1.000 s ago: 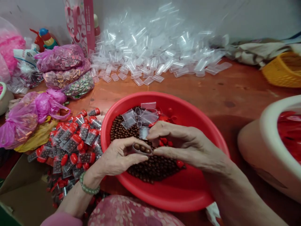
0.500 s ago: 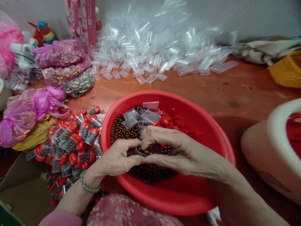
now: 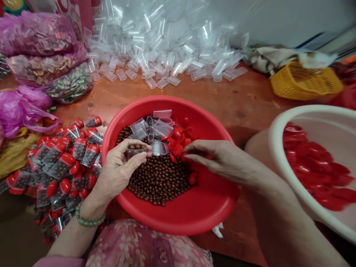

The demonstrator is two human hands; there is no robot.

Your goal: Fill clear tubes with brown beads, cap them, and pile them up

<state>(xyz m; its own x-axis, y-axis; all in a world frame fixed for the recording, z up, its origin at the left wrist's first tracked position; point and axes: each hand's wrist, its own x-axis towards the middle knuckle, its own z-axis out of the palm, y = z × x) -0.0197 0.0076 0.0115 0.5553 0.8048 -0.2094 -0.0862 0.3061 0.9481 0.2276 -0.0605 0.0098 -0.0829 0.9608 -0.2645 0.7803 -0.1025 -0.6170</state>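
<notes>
A clear oval container (image 3: 137, 151) filled with brown balls is gripped in my left hand (image 3: 118, 167), its open end facing up. My right hand (image 3: 217, 159) reaches over the pile of red caps (image 3: 178, 142), thumb and fingers pinched around a red cap at their tips. Both hands are over the red basin (image 3: 217, 211), which holds loose brown balls (image 3: 161, 181), several clear containers (image 3: 162, 128) and the caps. Filled containers with red caps (image 3: 59, 159) are heaped left of the basin.
Many clear containers (image 3: 155, 55) are piled along the wall. Purple bags of small packets (image 3: 41, 33) lie at the back left. On the right stand a white tub (image 3: 275, 126) with red caps (image 3: 314, 163) and a yellow basket (image 3: 306, 81).
My hands have moved apart. The left hand, with the filled container, has shifted left, while my right hand has come away to the red caps. The view has turned right.
</notes>
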